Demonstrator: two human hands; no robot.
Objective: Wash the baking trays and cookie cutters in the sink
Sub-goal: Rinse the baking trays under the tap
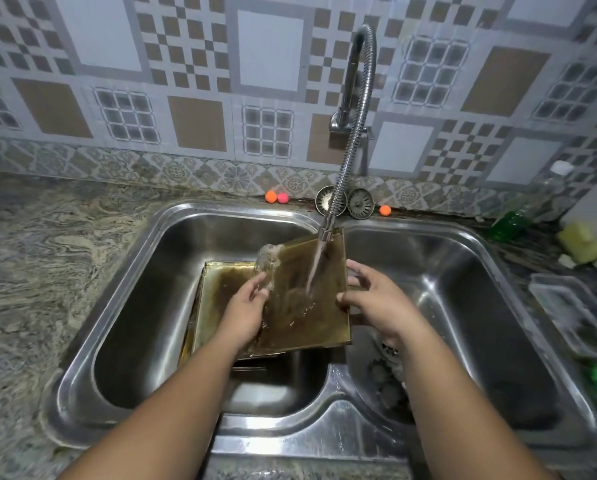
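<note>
Tray (321, 323) is held tilted under the tap (356, 133); side rims are clamped by left hand (247, 310) and right hand (376, 299); stiff, light, likely slippery wet; rims are best gripped.

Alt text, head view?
Two hands hold a brown-stained baking tray tilted under the running tap over a double sink, left hand on its left edge, right hand on its right. A second tray lies in the left basin.

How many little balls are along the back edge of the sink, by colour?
orange balls: 2
pink ball: 1
Total: 3
</note>
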